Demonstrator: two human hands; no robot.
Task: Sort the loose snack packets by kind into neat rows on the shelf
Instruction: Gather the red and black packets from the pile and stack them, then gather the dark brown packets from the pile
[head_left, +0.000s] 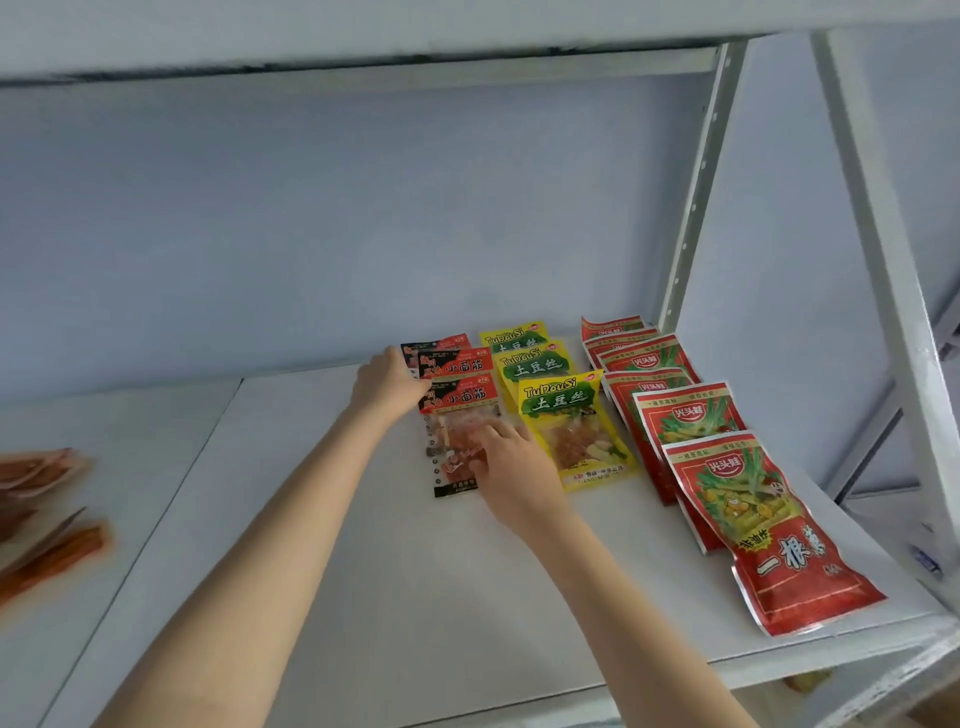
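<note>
White shelf board (363, 571) is carrying three rows of snack packets, all lying flat and overlapping like tiles toward its back edge. Nearest the right edge, the red packets (753, 519) are running from the back almost to the front right corner. Just beside them, toward the middle, the yellow packets (561, 400) are forming a shorter row near the back edge. Beside those, the black-and-red packets (457, 395) are making the third row, and this is where you are working.

Your left hand (387, 384) is sitting against the left side of that row, fingers bent toward the packet edges; I cannot tell whether they are pinching a packet or only touching it. Your right hand (511, 467) is lying on the front black-and-red packet, covering its lower right part, with the fingers spread apart and pressing down on the clear window rather than closing round it.

Orange packets (52, 556) are lying loose and blurred on the neighbouring board, well apart at the far left. A pale metal upright (696, 208) is rising behind the red row.
</note>
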